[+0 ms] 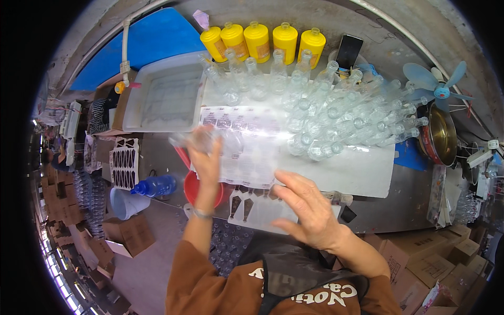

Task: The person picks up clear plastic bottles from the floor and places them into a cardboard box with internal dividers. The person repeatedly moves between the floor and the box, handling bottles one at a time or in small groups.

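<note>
My left hand (206, 157) grips a clear empty plastic bottle (190, 138), held on its side over the left edge of a sheet of stickers (247, 147). My right hand (304, 207) hovers open, fingers spread, just above the near edge of that sheet and holds nothing. A large pile of clear empty bottles (341, 121) lies on the white sheet (362, 170) to the right. Several more clear bottles (252, 79) stand behind the stickers. Several yellow bottles (262, 41) line the back.
A white plastic tray (165, 97) sits at the back left. A red bowl (195, 190) and a blue bottle (156, 185) are below the table's left end. A small blue fan (440, 86), a brass-coloured pot (441, 137) and cardboard boxes (441, 257) are on the right.
</note>
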{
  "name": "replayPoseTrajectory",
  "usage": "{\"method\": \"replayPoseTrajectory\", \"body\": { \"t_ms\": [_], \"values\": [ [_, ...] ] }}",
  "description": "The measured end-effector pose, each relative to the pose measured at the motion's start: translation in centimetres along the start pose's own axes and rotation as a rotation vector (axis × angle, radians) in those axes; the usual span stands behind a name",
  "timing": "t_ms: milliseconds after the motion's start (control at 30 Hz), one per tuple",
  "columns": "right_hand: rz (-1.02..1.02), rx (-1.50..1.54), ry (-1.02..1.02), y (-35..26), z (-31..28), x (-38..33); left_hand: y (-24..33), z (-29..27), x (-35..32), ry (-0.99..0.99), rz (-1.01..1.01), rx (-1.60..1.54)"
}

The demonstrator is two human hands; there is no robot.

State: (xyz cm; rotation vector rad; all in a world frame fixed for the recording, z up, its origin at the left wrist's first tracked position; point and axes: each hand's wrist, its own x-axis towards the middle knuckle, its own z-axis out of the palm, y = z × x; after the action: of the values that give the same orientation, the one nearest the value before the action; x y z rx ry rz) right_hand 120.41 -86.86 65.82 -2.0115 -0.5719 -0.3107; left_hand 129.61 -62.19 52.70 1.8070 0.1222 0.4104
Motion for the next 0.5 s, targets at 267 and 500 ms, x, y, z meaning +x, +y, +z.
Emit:
{"method": "replayPoseTrajectory", "body": {
  "t_ms": [267,500],
  "values": [
    [0.283,-0.178,-0.235,3.0,-2.1,-9.4,-14.0,-0.2,17.0,0.252,-0.008,0.223],
    [0.52,-0.236,-0.124,3.4,-3.1,-13.6,-17.1,2.4,18.3,0.268,-0.014,0.272]
  ]
}}
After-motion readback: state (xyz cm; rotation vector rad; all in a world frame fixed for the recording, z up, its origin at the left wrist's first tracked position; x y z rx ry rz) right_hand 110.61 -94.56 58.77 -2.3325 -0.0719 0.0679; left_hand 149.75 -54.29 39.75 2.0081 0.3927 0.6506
